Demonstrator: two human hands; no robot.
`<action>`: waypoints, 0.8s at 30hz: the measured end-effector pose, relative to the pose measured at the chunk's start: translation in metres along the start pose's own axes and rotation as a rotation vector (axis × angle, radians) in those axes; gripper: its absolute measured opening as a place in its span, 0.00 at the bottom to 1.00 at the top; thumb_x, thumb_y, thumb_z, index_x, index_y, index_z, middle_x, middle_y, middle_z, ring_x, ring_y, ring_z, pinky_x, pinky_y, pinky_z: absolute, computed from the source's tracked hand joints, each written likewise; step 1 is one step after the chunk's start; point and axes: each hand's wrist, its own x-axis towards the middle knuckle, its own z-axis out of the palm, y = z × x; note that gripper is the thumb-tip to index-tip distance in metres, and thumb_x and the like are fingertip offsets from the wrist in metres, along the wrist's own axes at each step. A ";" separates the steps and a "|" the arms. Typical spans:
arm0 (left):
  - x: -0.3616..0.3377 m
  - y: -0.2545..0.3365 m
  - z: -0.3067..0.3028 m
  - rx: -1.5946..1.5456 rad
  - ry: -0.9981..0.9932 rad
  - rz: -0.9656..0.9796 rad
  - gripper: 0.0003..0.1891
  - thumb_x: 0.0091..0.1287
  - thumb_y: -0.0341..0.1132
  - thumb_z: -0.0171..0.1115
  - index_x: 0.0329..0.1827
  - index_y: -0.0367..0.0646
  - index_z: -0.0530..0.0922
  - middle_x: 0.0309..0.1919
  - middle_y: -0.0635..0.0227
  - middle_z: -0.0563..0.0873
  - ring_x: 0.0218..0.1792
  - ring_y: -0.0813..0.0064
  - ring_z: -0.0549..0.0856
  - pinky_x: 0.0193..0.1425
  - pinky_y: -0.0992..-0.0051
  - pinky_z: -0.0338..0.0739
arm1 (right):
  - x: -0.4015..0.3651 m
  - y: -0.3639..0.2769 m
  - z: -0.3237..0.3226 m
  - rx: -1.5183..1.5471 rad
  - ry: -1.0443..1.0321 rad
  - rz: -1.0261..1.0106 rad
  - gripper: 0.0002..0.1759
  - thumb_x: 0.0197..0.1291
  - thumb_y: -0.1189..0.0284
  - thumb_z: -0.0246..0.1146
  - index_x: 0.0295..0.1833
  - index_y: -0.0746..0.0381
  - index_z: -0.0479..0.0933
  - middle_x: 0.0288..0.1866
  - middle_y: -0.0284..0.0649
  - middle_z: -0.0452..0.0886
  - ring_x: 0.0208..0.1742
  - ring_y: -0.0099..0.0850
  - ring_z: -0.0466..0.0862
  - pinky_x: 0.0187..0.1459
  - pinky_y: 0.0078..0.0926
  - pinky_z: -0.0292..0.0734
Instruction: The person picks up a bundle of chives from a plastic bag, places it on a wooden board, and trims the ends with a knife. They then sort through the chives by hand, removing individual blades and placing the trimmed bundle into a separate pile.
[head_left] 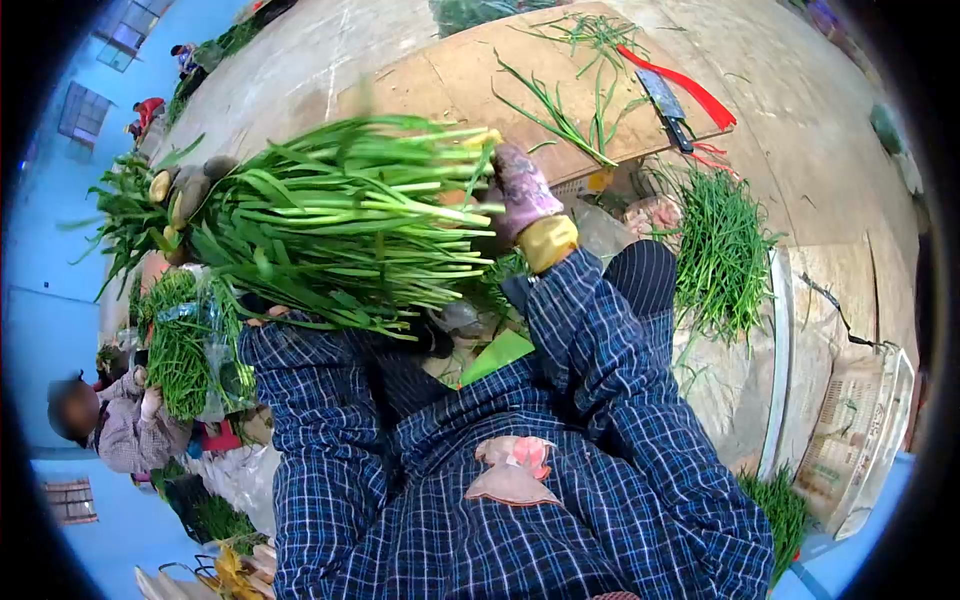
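A large bunch of garlic chives (350, 215), long flat green leaves with pale stem ends, lies sideways in the air before me. My left hand (185, 198), in a dark glove with yellowish fingertips, wraps around its leafy end; the palm is hidden. At the stem ends is my right hand (525, 195), in a purple patterned glove above a yellow cuff. It touches or nearly touches the stems; its fingers are partly hidden and blurred. Beyond it, a cleaver (662, 100) with a black handle and a red strip (690, 90) lie on a wooden board (430, 75).
Loose stalks (560, 110) are scattered over the board. A heap of thin greens (725, 250) lies to my right, near a plastic crate (855, 440). On the left, another person (140, 425) handles a bundle of greens (185, 350). More people sit far off along the blue wall.
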 end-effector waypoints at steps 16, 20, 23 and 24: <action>0.034 -0.012 0.018 -0.412 -0.977 -0.200 0.09 0.65 0.33 0.51 0.42 0.38 0.76 0.39 0.57 0.82 0.41 0.65 0.82 0.55 0.66 0.79 | -0.012 0.012 -0.013 0.309 -0.868 0.028 0.43 0.55 0.66 0.64 0.72 0.64 0.50 0.66 0.44 0.66 0.63 0.30 0.68 0.60 0.26 0.65; 0.021 -0.011 0.023 -0.300 -0.869 -0.343 0.09 0.66 0.29 0.50 0.43 0.34 0.75 0.33 0.56 0.82 0.34 0.66 0.84 0.51 0.67 0.82 | -0.093 0.034 0.003 0.758 -1.035 0.308 0.27 0.61 0.66 0.57 0.64 0.64 0.60 0.58 0.43 0.71 0.53 0.27 0.71 0.50 0.23 0.70; 0.028 -0.023 0.029 -0.340 -0.988 -0.363 0.09 0.65 0.29 0.51 0.36 0.33 0.77 0.30 0.55 0.82 0.34 0.64 0.84 0.47 0.63 0.82 | -0.158 0.060 -0.001 0.518 -0.956 0.195 0.24 0.62 0.56 0.58 0.52 0.66 0.73 0.45 0.44 0.77 0.37 0.26 0.76 0.36 0.23 0.74; 0.024 -0.029 0.031 -0.327 -0.934 -0.301 0.09 0.63 0.28 0.50 0.35 0.33 0.78 0.28 0.56 0.83 0.31 0.64 0.84 0.46 0.64 0.83 | -0.169 0.062 -0.024 0.599 -0.896 0.484 0.22 0.62 0.59 0.58 0.52 0.67 0.73 0.44 0.43 0.77 0.37 0.27 0.76 0.36 0.23 0.74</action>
